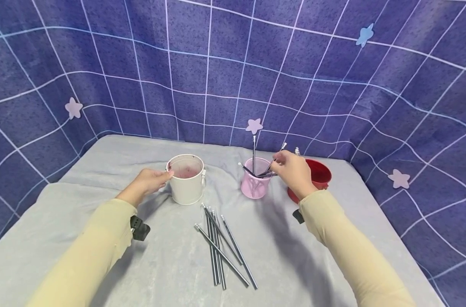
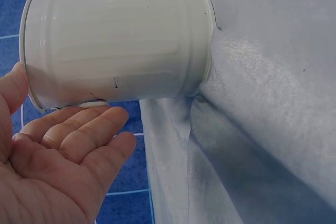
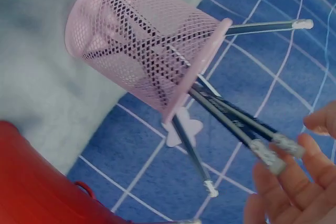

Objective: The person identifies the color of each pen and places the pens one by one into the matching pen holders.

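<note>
On the left, a white metal bucket (image 1: 186,187) stands upright; my left hand (image 1: 150,181) touches its side, thumb at the rim and fingers loosely extended along the wall (image 2: 79,171). A pink mesh pencil cup (image 1: 253,187) stands upright to the right with several dark pencils (image 3: 226,111) in it, silver-coloured ends up. Beside its rim is my right hand (image 1: 294,168). Two pencil ends lie against its fingers, while the thumb stands apart from them (image 3: 294,187). Several loose dark pencils (image 1: 217,251) lie in a crossed bunch on the grey cloth.
Behind my right hand stands a red bucket (image 1: 320,170), partly hidden by the wrist, with silver-coloured ends (image 1: 296,151) showing at its edge. The grey cloth (image 1: 102,170) has folds. Blue grid-patterned fabric (image 1: 202,64) with stars closes off the back and sides.
</note>
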